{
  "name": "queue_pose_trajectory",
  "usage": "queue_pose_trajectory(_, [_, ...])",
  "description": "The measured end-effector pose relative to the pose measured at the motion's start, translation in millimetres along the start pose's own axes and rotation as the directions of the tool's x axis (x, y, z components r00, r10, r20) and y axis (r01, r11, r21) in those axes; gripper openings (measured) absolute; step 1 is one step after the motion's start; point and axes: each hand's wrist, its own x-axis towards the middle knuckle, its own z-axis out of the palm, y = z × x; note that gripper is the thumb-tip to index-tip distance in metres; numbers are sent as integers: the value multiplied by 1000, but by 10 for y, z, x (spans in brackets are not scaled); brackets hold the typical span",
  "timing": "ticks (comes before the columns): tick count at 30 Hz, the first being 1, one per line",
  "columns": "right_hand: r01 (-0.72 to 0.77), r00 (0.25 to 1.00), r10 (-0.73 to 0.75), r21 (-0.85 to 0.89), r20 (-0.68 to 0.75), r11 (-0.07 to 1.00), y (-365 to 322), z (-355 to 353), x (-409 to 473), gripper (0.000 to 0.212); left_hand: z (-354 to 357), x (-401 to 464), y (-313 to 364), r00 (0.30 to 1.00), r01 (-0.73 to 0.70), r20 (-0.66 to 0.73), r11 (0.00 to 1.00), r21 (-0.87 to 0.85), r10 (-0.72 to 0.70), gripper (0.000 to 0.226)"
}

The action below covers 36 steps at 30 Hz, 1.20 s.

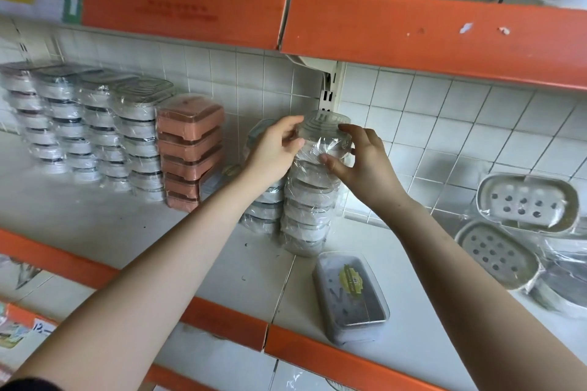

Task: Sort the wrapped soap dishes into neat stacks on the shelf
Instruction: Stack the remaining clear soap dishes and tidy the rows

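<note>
A wrapped clear soap dish [324, 128] sits at the top of a tall stack of wrapped dishes [306, 219] in the middle of the white shelf [95, 219]. My left hand [276, 149] grips its left side, and my right hand [359, 159] holds its right side with thumb and fingers curled round it. A shorter stack [263, 209] stands just behind and left, partly hidden by my left forearm. Several stacks of grey-white wrapped dishes [85, 124] line the left, with a pink stack [190, 152] beside them.
A clear rectangular box with a yellow label [349, 295] lies near the front edge. Loose oval perforated dishes [524, 203] lie in a heap at the right. An orange-fronted shelf [413, 32] hangs overhead, and a white bracket upright [330, 89] stands behind the stack.
</note>
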Motion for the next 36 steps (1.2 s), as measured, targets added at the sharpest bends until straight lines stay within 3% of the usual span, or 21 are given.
queue_pose_trajectory(13, [-4, 996, 4, 6, -88, 1000, -12, 47, -152, 51, 59, -193, -79, 993, -80, -85, 996, 49, 84, 37])
queue_pose_trajectory(18, [-71, 981, 86, 91, -171, 993, 57, 33, -539, 34, 71, -588, -141, 955, -150, -231, 974, 167, 187, 29])
queue_pose_trajectory(21, [-140, 977, 150, 72, -151, 987, 157, 76, -879, 32, 158, -939, -184, 957, -171, -204, 969, 178, 206, 26])
queue_pose_trajectory(23, [-216, 971, 218, 36, -102, 976, 207, 135, -1123, 37, 255, -1140, -258, 976, -145, -141, 975, 168, 169, 26])
queue_pose_trajectory(27, [-354, 935, 354, -62, -19, 933, 211, 299, -1528, 67, 470, -1409, -474, 999, -28, -37, 988, 154, 34, 26])
queue_pose_trajectory(32, [-417, 895, 443, -255, 53, 872, 207, 449, -1793, 86, 696, -1598, -683, 994, 99, 33, 977, 187, -107, 28])
queue_pose_trajectory(36, [-408, 890, 454, -359, 50, 840, 208, 528, -1926, 91, 843, -1726, -735, 988, 129, 54, 969, 212, -144, 28])
